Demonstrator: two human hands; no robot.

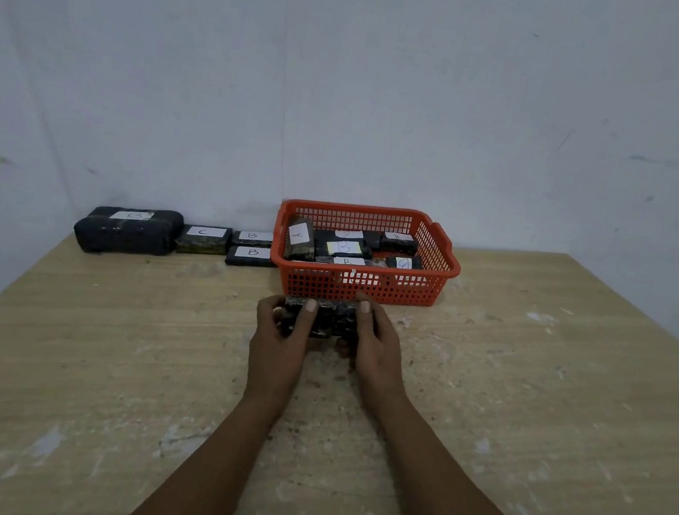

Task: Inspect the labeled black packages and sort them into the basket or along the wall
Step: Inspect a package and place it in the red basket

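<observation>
Just before the basket (pixel 367 257), a package (pixel 325 317) (label unseen) sits between both hands: left hand (pixel 277 337) fingers curl round its left end, right hand (pixel 372 344) grips its right end.

The basket (pixel 367 257) stands on the worktop (pixel 88 350) at its far edge, against the wall (pixel 358 80), and holds several labelled packages (pixel 345 249). To its left a row of packages (pixel 201 238) lies along the wall, the largest (pixel 124 232) at the far left end. Directly before the basket, one package (pixel 325 318) is held between both hands, the left hand (pixel 277 337) at its left end, the right hand (pixel 372 344) at its right end.
</observation>
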